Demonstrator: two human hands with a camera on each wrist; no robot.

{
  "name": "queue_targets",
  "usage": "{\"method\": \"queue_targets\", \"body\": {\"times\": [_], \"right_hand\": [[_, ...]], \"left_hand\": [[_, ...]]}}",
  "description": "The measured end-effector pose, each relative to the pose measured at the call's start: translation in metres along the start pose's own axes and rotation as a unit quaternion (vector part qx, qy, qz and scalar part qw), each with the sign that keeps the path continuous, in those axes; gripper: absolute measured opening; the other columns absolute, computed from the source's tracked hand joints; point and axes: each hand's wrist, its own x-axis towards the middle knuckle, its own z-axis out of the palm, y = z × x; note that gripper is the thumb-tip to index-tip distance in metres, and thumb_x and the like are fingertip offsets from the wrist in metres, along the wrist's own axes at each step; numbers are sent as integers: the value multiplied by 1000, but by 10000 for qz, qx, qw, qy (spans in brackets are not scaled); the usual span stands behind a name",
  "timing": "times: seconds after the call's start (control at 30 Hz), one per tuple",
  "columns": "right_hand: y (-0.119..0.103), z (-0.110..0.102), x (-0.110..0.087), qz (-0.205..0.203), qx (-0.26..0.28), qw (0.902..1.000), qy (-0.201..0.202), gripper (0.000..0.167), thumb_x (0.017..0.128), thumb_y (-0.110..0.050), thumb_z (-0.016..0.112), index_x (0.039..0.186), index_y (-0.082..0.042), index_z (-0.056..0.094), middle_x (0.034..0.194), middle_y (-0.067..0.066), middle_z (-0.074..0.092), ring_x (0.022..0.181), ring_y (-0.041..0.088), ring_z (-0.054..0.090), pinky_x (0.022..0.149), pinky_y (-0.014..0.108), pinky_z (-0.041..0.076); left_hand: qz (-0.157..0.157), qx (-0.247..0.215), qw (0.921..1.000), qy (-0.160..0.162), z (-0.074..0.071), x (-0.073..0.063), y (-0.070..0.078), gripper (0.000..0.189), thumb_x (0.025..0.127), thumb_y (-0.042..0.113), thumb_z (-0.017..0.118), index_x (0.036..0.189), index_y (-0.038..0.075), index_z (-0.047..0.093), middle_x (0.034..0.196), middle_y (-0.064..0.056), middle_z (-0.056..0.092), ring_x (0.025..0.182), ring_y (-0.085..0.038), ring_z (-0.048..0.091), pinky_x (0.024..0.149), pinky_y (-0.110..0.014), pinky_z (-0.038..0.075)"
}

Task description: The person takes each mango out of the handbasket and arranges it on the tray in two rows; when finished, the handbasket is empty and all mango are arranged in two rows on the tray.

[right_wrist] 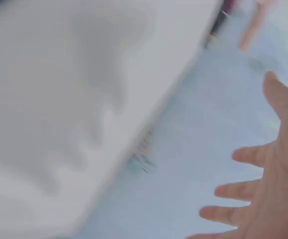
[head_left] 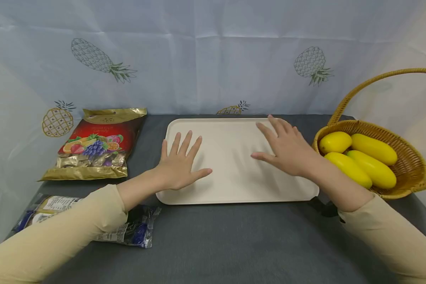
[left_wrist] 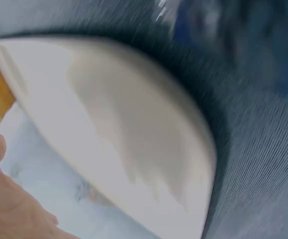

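A cream rectangular tray (head_left: 230,189) lies flat on the dark grey cloth in the head view. Over its left part hovers my left hand (head_left: 177,169), fingers spread and holding nothing. My right hand (head_left: 287,150) is above the tray's right part, its fingers also spread and its grasp empty. Shadows of the hands fall on the tray (left_wrist: 134,114) in the left wrist view. Seen from the right wrist, the right hand (right_wrist: 278,184) has straight fingers and stays apart from the tray (right_wrist: 49,89).
At the right stands a wicker basket (head_left: 413,165) with an arched handle, holding several yellow mango-like fruits (head_left: 372,149). A red and gold candy bag (head_left: 99,142) lies at the left. Nearer, a clear-and-blue packet (head_left: 142,228) is partly covered by the left sleeve. Pineapple-print cloth (head_left: 213,71) hangs behind.
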Motion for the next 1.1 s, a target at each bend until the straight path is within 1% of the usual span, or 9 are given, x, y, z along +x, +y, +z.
{"method": "queue_targets", "body": {"times": [0.23, 0.43, 0.5, 0.57, 0.67, 0.77, 0.87, 0.97, 1.1], "right_hand": [[30, -57, -10, 233, 876, 9953, 355, 78, 97, -60, 46, 154, -9, 31, 158, 26, 25, 142, 49, 25, 109, 70, 27], [81, -78, -16, 557, 1471, 9870, 318, 59, 102, -46, 48, 145, -6, 44, 151, 27, 37, 132, 48, 38, 100, 68, 34], [100, -78, -21, 736, 1615, 9840, 126, 55, 102, -45, 47, 142, -7, 48, 145, 26, 45, 125, 46, 46, 92, 62, 44], [118, -77, -25, 900, 1623, 9825, -147, 54, 103, -45, 45, 140, -7, 50, 141, 24, 50, 122, 43, 50, 89, 60, 46], [145, -74, -30, 1101, 1553, 9800, -582, 59, 103, -48, 42, 140, -4, 49, 139, 28, 50, 119, 45, 51, 88, 60, 47], [170, -72, -33, 1313, 1427, 9770, -885, 67, 103, -50, 38, 144, 3, 42, 143, 34, 42, 121, 51, 46, 92, 68, 41], [195, -69, -36, 1592, 1443, 9709, -1055, 74, 104, -53, 33, 147, 7, 33, 144, 40, 34, 120, 57, 43, 91, 71, 40], [216, -64, -38, 1838, 1625, 9635, -1074, 79, 103, -54, 31, 149, 10, 27, 146, 42, 27, 121, 60, 39, 93, 72, 39], [241, -54, -41, 2164, 1942, 9505, -1094, 88, 100, -61, 32, 152, 8, 20, 149, 43, 20, 125, 61, 33, 96, 73, 36]], "left_hand": [[-65, -370, 9981, 486, -30, 14, -15, 93, 95, 69, 41, 160, 25, -8, 167, -11, -16, 153, -42, -14, 118, -70, -7], [-82, -1033, 9915, 791, -52, 23, -35, 87, 98, 59, 42, 161, 20, -3, 168, -16, -3, 152, -49, 0, 117, -73, 5], [-62, -1359, 9873, 820, -57, 26, -43, 84, 100, 55, 42, 161, 16, 0, 167, -17, 1, 153, -46, 2, 118, -71, 7], [-95, -1754, 9813, 787, -60, 29, -52, 82, 101, 53, 42, 161, 15, 1, 168, -16, 3, 154, -42, 4, 120, -68, 10], [-291, -2222, 9723, 670, -63, 34, -65, 81, 101, 53, 41, 161, 15, 2, 168, -13, 4, 155, -38, 7, 122, -63, 12], [-660, -2503, 9644, 548, -63, 39, -76, 81, 100, 58, 38, 161, 19, 2, 168, -11, 5, 154, -39, 12, 121, -64, 18], [-885, -2759, 9561, 447, -61, 45, -85, 81, 101, 60, 36, 161, 19, 1, 168, -15, 8, 153, -41, 17, 119, -65, 21], [-962, -3049, 9469, 346, -58, 50, -92, 80, 102, 57, 34, 161, 16, 1, 167, -17, 8, 152, -42, 17, 119, -65, 22], [-1086, -3211, 9408, 92, -53, 58, -100, 81, 102, 57, 33, 160, 10, 1, 167, -17, 3, 153, -43, 12, 120, -63, 20]]}}
